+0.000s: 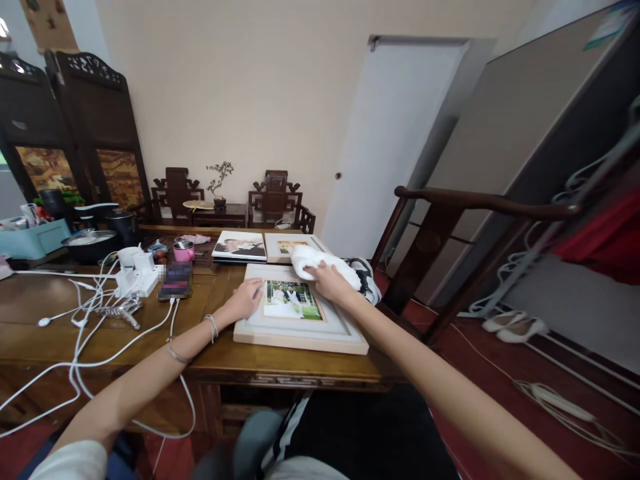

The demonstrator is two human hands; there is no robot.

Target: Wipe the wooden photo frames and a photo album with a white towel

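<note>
A white picture frame [300, 337] lies flat on the wooden table, with a photo [291, 301] of people on green grass at its centre. My left hand [245, 300] rests on the frame's left side, fingers stretched over its border. Bunched in my right hand [330, 283] is a white cloth [320, 259], over the frame's upper right corner. The fingers of that hand press into the cloth and partly cover the photo's right side. Behind this frame lie a second white frame [273, 248] and a stack topped by a photo panel [239, 245].
White cables [80, 333], a power strip [135, 273], a phone [175, 280] and a pink cup [183, 251] occupy the table's left side. Farther left are a pan [90, 247] and a blue bin [37, 240]. A wooden chair [430, 233] stands right; shoes [367, 280] sit beyond the cloth.
</note>
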